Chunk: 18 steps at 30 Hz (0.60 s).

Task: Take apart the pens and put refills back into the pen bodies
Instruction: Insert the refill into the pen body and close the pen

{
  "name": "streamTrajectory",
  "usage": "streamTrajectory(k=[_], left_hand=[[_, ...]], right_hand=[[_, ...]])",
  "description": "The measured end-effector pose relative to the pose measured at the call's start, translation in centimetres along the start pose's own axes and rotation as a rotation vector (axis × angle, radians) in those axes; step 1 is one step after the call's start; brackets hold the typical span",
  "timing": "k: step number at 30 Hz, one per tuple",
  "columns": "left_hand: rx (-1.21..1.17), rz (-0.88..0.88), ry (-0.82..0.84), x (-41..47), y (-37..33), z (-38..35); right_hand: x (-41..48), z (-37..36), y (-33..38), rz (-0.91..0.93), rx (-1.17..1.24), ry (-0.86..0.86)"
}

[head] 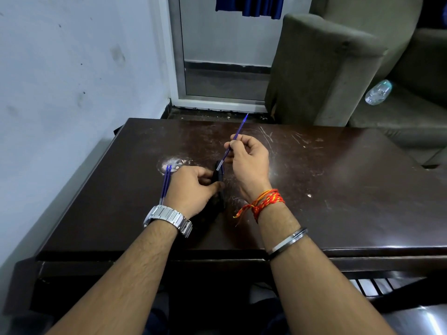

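Our right hand (pixel 249 160) pinches a blue refill (pixel 240 125). Our left hand (pixel 191 187) grips and half hides the black pen body (pixel 219 174). Two refills (pixel 166 181) lie left.

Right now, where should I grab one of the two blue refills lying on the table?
Pinch the outer one of the two refills near its middle, coming from above and the left. They lie flat and side by side on the table, and the left hand crowds their right side, so the left looks freer.
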<state>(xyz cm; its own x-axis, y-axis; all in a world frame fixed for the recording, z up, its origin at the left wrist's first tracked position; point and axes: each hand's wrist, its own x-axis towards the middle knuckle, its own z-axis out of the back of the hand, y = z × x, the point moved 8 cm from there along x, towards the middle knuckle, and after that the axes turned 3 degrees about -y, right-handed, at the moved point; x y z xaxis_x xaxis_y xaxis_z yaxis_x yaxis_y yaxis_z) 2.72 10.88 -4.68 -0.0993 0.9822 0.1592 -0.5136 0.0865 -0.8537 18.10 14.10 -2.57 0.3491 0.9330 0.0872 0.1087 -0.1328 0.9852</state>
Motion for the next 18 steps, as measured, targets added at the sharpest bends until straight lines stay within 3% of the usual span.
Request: streamTrajectory(k=[8,18], left_hand=[[-0.032,-0.061,-0.066,0.0,-0.5,0.8],[-0.030,-0.067,-0.164,0.5,0.0,1.7]], right_hand=[[-1.1,-1.7,-1.4,-0.062,-0.294,0.200],[-0.5,-0.3,-1.4,-0.127,-0.324,0.092]])
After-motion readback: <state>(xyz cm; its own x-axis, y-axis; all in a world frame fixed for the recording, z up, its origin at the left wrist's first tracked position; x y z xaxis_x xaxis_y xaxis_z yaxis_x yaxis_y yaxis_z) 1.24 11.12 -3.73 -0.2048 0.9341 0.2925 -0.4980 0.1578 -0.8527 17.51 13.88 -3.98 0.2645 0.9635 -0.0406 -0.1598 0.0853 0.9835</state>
